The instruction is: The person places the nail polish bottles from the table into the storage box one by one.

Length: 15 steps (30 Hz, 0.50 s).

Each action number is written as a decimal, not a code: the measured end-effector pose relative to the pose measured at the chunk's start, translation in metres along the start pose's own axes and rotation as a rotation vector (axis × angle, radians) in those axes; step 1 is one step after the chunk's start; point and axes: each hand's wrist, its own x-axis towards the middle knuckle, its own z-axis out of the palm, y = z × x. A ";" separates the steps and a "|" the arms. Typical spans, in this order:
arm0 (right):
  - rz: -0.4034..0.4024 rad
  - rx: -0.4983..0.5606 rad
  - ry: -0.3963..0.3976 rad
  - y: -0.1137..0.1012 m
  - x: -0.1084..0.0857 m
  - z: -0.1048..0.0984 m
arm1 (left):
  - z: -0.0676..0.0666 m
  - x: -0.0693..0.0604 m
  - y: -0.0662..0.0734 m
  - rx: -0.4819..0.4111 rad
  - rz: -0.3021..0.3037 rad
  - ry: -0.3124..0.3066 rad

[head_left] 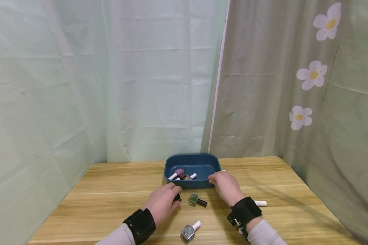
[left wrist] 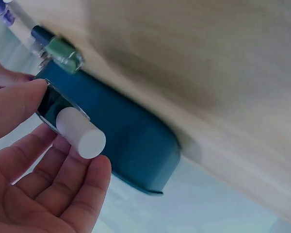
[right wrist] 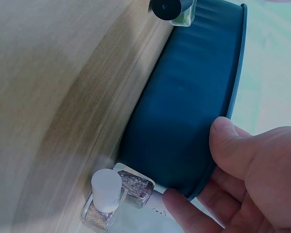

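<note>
My left hand [head_left: 162, 202] pinches a dark nail polish bottle [left wrist: 56, 104] between thumb and fingers, its white cap [left wrist: 82, 133] pointing out from the palm. This is just in front of a blue bin [head_left: 188, 184]. My right hand [head_left: 227, 185] grips the bin's front right corner, thumb at the rim [right wrist: 233, 73] and fingers round the end. Inside the bin, several nail polish bottles [head_left: 179, 172] lie at the left. A green nail polish bottle [head_left: 194, 199] with a black cap lies on the table between my hands.
A glittery grey nail polish bottle [head_left: 188, 233] with a white cap lies nearer me on the wooden table [head_left: 110, 204]. Two glitter bottles [right wrist: 136, 187] are by the bin's right end. A white cap [head_left: 260, 203] shows beside my right wrist. Curtains [head_left: 159, 85] hang behind the table.
</note>
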 end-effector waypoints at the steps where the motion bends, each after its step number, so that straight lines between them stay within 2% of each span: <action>1: 0.000 -0.001 -0.001 0.000 0.000 0.000 | -0.002 0.001 0.000 0.000 0.003 0.007; 15: 0.009 -0.001 -0.010 0.002 0.002 0.003 | -0.022 0.014 0.001 0.019 0.046 0.123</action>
